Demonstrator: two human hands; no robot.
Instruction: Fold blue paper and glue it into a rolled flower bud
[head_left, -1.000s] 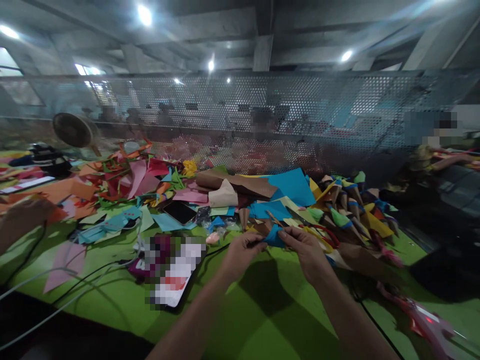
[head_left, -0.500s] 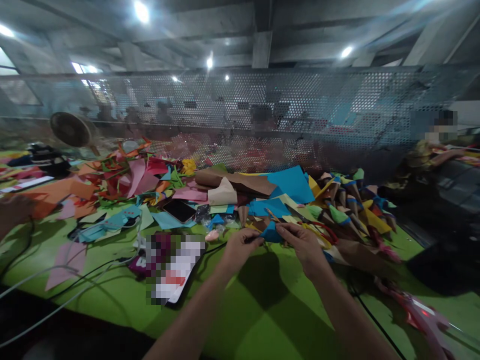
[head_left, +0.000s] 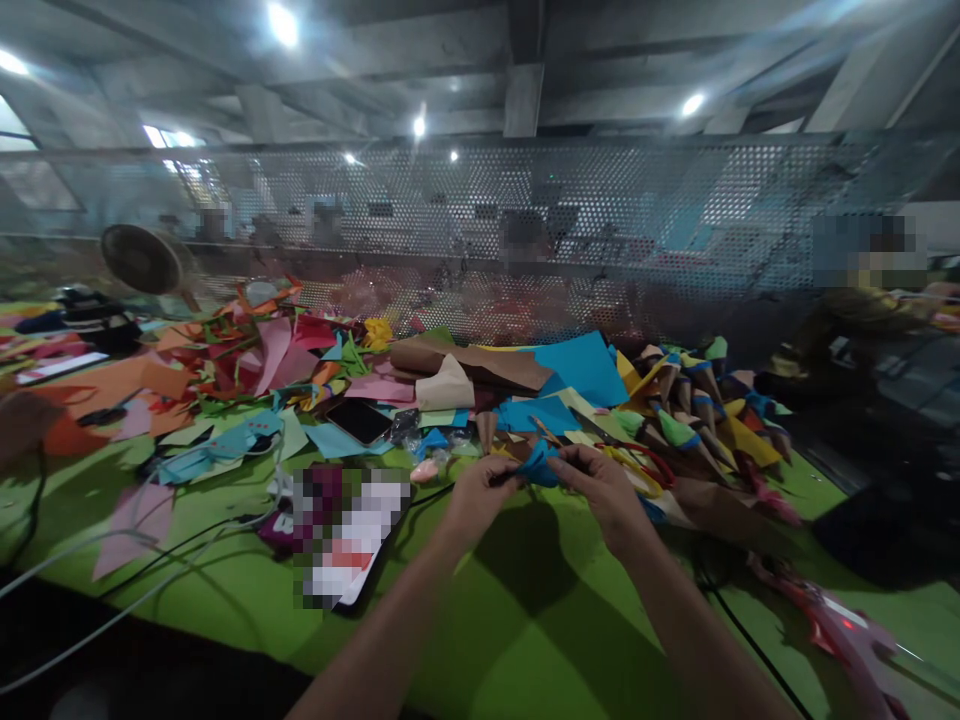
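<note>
A small piece of blue paper, curled or folded, is held up over the green table between my two hands. My left hand pinches its left side, and my right hand has closed fingers on its right side. Just behind the hands stands a small brown paper cone. To the right of my right hand lie scissors with red handles, partly covered by paper. Several brown cones with green and blue tips are heaped at the back right.
A pink glue gun with a red light lies at the right on the green table. A phone, a dark phone, cables and scattered coloured paper fill the left. A co-worker sits at far right.
The blue paper has turned and curled more between my fingers, while my hands stay in nearly the same place. The co-worker at far right and a hand at the left edge have shifted.
</note>
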